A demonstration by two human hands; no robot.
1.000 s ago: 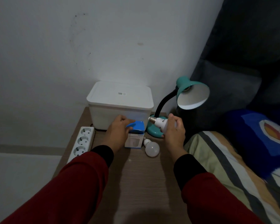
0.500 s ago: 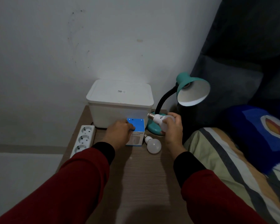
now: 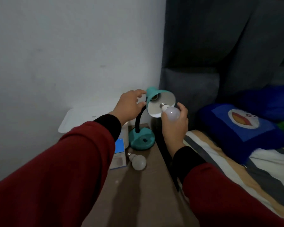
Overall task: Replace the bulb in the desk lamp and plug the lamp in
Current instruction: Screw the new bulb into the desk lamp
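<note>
Holding a bulb (image 3: 171, 114) in the right hand (image 3: 175, 126), screw base pointing up and away into the mouth of the lamp shade (image 3: 161, 102); the base is sitting inside the shade's rim but is not yet reaching the socket (image 3: 154, 97), which is showing empty deeper in, just beyond the fingertips. Right fingers (image 3: 184, 110) are curling round the glass globe, thumb on the near side, gripping it from below and behind, likely so the wrist is free to twist once the thread is engaging.

The left hand (image 3: 129, 106) is reaching to the back of the shade, fingers (image 3: 138, 93) spread and loosely bent, tips touching or nearly touching the teal cap; contact is hard to confirm. Judged purpose: steadying the shade on its bendy neck (image 3: 138, 121) against the push of the bulb.

Below the left fingers, the lamp base (image 3: 141, 139) is standing on the desk (image 3: 138, 194). A second bulb (image 3: 138, 162) is lying there beside a blue box (image 3: 119, 154), well apart from both hands. Plugging in is not yet done, as far as can be judged; no plug is showing.
</note>
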